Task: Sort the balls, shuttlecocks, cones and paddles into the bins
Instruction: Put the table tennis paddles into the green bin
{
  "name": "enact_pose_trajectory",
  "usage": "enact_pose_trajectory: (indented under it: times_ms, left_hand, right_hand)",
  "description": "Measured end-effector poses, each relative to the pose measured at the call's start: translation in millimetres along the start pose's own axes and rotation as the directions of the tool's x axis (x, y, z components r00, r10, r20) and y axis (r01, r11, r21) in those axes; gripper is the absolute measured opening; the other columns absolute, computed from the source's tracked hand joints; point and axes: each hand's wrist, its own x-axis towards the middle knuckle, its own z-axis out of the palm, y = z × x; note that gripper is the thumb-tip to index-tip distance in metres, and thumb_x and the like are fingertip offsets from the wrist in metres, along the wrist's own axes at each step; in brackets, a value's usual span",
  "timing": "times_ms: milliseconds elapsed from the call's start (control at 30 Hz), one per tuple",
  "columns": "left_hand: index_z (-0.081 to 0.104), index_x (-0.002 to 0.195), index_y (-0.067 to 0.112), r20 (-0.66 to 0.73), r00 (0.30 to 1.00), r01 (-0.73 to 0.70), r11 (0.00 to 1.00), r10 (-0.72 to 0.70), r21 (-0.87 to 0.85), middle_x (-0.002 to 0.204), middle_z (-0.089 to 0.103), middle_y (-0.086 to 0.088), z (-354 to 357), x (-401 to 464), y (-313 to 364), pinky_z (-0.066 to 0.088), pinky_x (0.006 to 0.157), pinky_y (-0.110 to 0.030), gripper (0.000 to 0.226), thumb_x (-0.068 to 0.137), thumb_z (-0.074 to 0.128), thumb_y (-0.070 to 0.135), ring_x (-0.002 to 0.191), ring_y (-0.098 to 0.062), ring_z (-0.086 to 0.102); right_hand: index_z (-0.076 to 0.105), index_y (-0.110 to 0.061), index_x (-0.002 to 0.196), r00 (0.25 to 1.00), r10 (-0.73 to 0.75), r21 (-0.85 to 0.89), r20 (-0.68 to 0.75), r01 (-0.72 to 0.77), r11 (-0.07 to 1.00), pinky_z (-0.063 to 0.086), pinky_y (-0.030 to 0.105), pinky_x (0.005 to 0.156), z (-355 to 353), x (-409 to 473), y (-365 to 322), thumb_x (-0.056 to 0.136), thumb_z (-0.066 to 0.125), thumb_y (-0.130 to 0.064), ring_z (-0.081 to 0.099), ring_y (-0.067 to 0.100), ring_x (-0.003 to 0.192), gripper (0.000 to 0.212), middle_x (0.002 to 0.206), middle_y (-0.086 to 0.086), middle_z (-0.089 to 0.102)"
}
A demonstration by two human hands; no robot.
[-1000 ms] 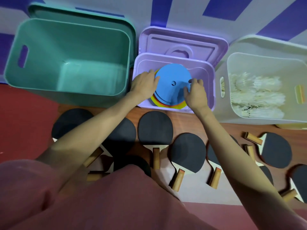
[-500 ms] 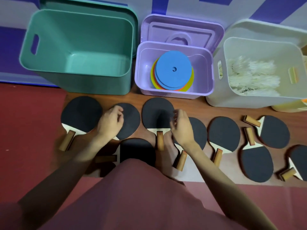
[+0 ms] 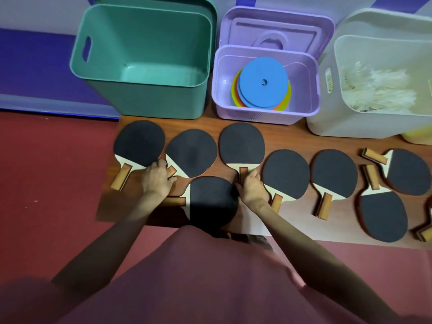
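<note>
Several black-faced paddles with wooden handles lie on a wooden board (image 3: 289,213). My left hand (image 3: 157,179) curls round the handle of the second paddle from the left (image 3: 191,152). My right hand (image 3: 251,186) grips the handle of the middle paddle (image 3: 242,142). Another paddle (image 3: 213,202) lies between my hands. A stack of flat cones, blue on top (image 3: 263,82), sits in the purple bin (image 3: 219,66). White shuttlecocks (image 3: 376,90) fill the white bin (image 3: 327,122). The green bin (image 3: 145,99) holds nothing.
The purple lid (image 3: 275,29) leans behind its bin. A yellow bin's corner (image 3: 418,136) shows at far right. More paddles (image 3: 383,216) lie to the right. Red floor (image 3: 46,183) surrounds the board.
Both hands left the cone stack in the purple bin, came back to the board and closed on two paddle handles. The view has shifted to the left and closer.
</note>
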Motion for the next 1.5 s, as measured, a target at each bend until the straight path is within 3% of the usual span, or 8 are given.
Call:
enact_pose_trajectory:
  times_ms: [167,400,533,800,967,1167,1300,1500]
  left_hand:
    - [0.059,0.111,-0.001,0.056,0.998,0.033,0.999,-0.031,-0.038,0.113,0.059,-0.024,-4,1,4,0.044,0.094,-0.042,0.042,0.081,0.074,0.024,0.108,-0.039,0.054]
    - [0.05,0.114,0.001,0.042,0.999,-0.011,0.998,0.013,-0.054,0.114,0.057,-0.023,-26,-26,21,0.045,0.083,-0.044,0.043,0.092,0.057,0.037,0.107,-0.041,0.056]
    - [0.05,0.104,0.004,-0.057,0.989,-0.138,0.99,0.139,0.013,0.1,0.066,-0.019,-43,-50,40,0.043,0.067,-0.039,0.038,0.095,0.05,0.04,0.095,-0.038,0.062]
    - [0.05,0.115,0.008,-0.306,0.946,-0.174,0.964,0.107,-0.202,0.093,0.068,-0.014,-58,-101,44,0.044,0.07,-0.041,0.042,0.092,0.054,0.044,0.091,-0.036,0.063]
    - [0.054,0.112,0.01,-0.427,0.902,-0.231,0.909,0.067,-0.346,0.1,0.068,-0.011,-96,-97,44,0.046,0.076,-0.043,0.038,0.091,0.059,0.04,0.095,-0.035,0.062]
    - [0.055,0.116,0.012,-0.51,0.847,-0.311,0.918,0.151,-0.246,0.101,0.067,-0.013,-177,-46,27,0.043,0.078,-0.043,0.042,0.09,0.058,0.045,0.095,-0.037,0.059]
    - [0.058,0.116,0.009,-0.463,0.845,-0.36,0.925,0.267,-0.124,0.099,0.065,-0.016,-247,20,2,0.04,0.073,-0.039,0.048,0.088,0.059,0.048,0.091,-0.037,0.058]
    - [0.059,0.106,0.011,-0.19,0.904,-0.41,0.903,0.384,-0.126,0.086,0.067,-0.002,-287,114,-9,0.036,0.067,-0.031,0.038,0.089,0.06,0.044,0.071,-0.02,0.051]
  right_hand:
    - [0.036,0.003,0.117,0.996,-0.021,0.075,0.092,0.014,0.997,0.045,0.044,0.094,-6,5,-3,0.087,0.057,-0.033,0.051,0.039,0.114,0.052,0.123,0.022,0.047]
    - [0.044,0.009,0.107,0.998,-0.064,0.278,0.008,0.059,0.959,0.041,0.038,0.075,-36,-1,-4,0.094,0.05,-0.027,0.057,0.045,0.101,0.039,0.102,0.028,0.06]
    - [0.049,0.005,0.092,0.995,-0.102,0.31,-0.003,0.098,0.946,0.037,0.033,0.067,-52,-17,5,0.089,0.051,-0.029,0.06,0.043,0.09,0.034,0.086,0.021,0.058]
    - [0.039,-0.006,0.086,0.917,-0.305,0.381,-0.255,0.386,0.84,0.026,0.026,0.058,-91,-64,12,0.093,0.054,-0.027,0.041,0.011,0.055,0.027,0.062,-0.005,0.042]
    - [0.04,-0.009,0.083,0.812,-0.435,0.35,-0.389,0.568,0.745,0.021,0.023,0.056,-121,-56,-28,0.094,0.054,-0.03,0.039,0.014,0.056,0.028,0.061,-0.009,0.038]
    - [0.038,-0.015,0.073,0.759,-0.481,0.343,-0.438,0.636,0.691,0.021,0.026,0.058,-148,-40,-90,0.093,0.056,-0.031,0.041,0.02,0.065,0.031,0.061,-0.008,0.037]
    - [0.04,-0.015,0.073,0.767,-0.464,0.314,-0.443,0.618,0.721,0.022,0.028,0.06,-166,-17,-136,0.091,0.058,-0.033,0.043,0.022,0.07,0.031,0.067,0.0,0.044]
    - [0.043,-0.009,0.084,0.801,-0.434,0.235,-0.411,0.554,0.799,0.027,0.031,0.062,-174,8,-194,0.091,0.056,-0.036,0.046,0.026,0.074,0.03,0.08,0.008,0.052]
